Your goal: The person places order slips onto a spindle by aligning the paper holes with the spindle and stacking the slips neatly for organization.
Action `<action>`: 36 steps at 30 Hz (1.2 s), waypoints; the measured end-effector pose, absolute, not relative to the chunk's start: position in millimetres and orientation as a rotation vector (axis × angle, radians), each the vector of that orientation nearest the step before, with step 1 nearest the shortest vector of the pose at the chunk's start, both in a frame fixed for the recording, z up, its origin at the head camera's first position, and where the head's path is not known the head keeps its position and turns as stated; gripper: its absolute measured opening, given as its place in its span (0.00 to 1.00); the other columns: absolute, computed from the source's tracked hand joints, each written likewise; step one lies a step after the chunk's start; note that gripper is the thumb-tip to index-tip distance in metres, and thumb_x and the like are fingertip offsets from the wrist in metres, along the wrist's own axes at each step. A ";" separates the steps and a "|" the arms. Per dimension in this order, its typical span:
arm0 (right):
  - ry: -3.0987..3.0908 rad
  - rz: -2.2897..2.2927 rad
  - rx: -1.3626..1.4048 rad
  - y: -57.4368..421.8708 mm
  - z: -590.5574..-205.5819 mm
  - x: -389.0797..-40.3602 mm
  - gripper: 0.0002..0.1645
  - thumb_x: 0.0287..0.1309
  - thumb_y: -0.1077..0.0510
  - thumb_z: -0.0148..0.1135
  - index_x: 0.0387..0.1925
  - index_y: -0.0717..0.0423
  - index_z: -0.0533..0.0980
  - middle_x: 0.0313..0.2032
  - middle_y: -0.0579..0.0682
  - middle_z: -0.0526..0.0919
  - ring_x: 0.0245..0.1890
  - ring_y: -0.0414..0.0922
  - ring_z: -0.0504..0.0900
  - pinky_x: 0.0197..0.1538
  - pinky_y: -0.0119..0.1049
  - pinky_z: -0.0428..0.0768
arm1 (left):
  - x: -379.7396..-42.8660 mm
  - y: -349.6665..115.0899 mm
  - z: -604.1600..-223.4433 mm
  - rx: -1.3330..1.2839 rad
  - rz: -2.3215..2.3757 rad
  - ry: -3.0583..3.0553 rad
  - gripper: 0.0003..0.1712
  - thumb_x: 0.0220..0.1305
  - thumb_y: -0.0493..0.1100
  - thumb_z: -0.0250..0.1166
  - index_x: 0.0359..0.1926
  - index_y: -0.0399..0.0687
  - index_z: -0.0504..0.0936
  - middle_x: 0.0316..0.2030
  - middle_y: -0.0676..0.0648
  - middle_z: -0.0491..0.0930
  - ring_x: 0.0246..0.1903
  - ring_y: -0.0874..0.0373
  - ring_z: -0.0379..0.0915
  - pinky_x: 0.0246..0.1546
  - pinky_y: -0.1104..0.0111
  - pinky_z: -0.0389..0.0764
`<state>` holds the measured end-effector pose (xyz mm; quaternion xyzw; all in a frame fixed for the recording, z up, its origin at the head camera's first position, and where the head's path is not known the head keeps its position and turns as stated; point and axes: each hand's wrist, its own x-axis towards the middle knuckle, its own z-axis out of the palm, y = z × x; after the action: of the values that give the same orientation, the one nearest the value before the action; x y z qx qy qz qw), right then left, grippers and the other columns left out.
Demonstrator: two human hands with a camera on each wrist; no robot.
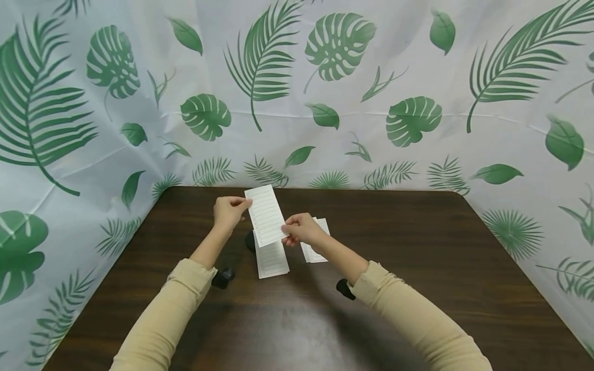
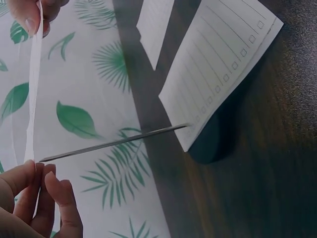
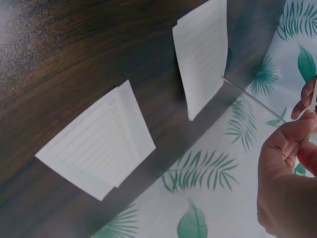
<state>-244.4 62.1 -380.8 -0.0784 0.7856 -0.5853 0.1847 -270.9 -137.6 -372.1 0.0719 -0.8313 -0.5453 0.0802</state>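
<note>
My left hand (image 1: 227, 212) pinches the upper left edge of a white lined slip of paper (image 1: 265, 216). My right hand (image 1: 302, 229) pinches its lower right edge, so the slip is held up between both hands. Under it, a thin metal spike (image 2: 114, 144) rises from a bill spike's round black base (image 1: 250, 241). Lined slips with checkboxes (image 2: 218, 64) sit on that base, with the spike through them. In the left wrist view the spike's tip is at the held slip, beside my left fingertips; whether it pierces the slip I cannot tell.
A second stack of slips (image 3: 106, 144) lies on the dark wooden table (image 1: 417, 247), right of the bill spike. Small black objects (image 1: 224, 278) show near both wrists. A leaf-print cloth (image 1: 362, 118) hangs behind the table.
</note>
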 end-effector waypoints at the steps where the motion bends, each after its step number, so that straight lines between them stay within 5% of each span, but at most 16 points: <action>1: 2.213 -1.650 -0.220 61.5 -381.1 -244.0 0.10 0.64 0.65 0.53 0.39 0.72 0.73 0.17 0.48 0.81 0.15 0.36 0.77 0.25 0.27 0.80 | -271.1 -138.2 -373.0 0.214 -1.618 -2.487 0.16 0.62 0.42 0.64 0.44 0.33 0.83 0.46 0.35 0.81 0.28 0.60 0.75 0.22 0.78 0.80; 21: 2.191 -1.675 -0.215 66.5 -393.3 -244.7 0.09 0.64 0.65 0.53 0.39 0.72 0.73 0.19 0.50 0.82 0.15 0.36 0.76 0.24 0.27 0.79 | -272.9 -134.3 -379.1 0.160 -1.495 -2.512 0.14 0.60 0.44 0.65 0.39 0.35 0.85 0.37 0.36 0.84 0.13 0.60 0.74 0.18 0.75 0.78; 26: 2.198 -1.656 -0.246 65.5 -394.2 -245.1 0.09 0.64 0.64 0.53 0.37 0.71 0.73 0.18 0.49 0.82 0.15 0.36 0.76 0.26 0.29 0.80 | -274.5 -137.6 -380.3 0.143 -1.506 -2.521 0.15 0.61 0.44 0.65 0.40 0.35 0.85 0.39 0.35 0.84 0.20 0.50 0.80 0.19 0.74 0.79; 31: 2.207 -1.654 -0.230 64.7 -399.8 -247.8 0.09 0.64 0.66 0.52 0.35 0.71 0.73 0.16 0.47 0.79 0.15 0.36 0.76 0.25 0.29 0.80 | -280.7 -143.9 -380.7 0.229 -1.865 -2.546 0.20 0.65 0.46 0.61 0.51 0.35 0.79 0.47 0.38 0.79 0.27 0.64 0.76 0.29 0.74 0.84; 36: 2.167 -1.665 -0.171 62.7 -406.5 -250.3 0.08 0.64 0.66 0.52 0.36 0.71 0.73 0.16 0.47 0.78 0.16 0.36 0.76 0.24 0.25 0.79 | -284.8 -147.2 -380.4 0.309 -2.053 -2.582 0.23 0.67 0.48 0.58 0.57 0.39 0.75 0.52 0.43 0.73 0.34 0.65 0.73 0.32 0.78 0.82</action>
<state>-250.3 62.7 -406.5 -0.0612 0.7755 -0.5956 0.2002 -284.8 -147.2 -380.4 0.0930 -0.7765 -0.6173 -0.0857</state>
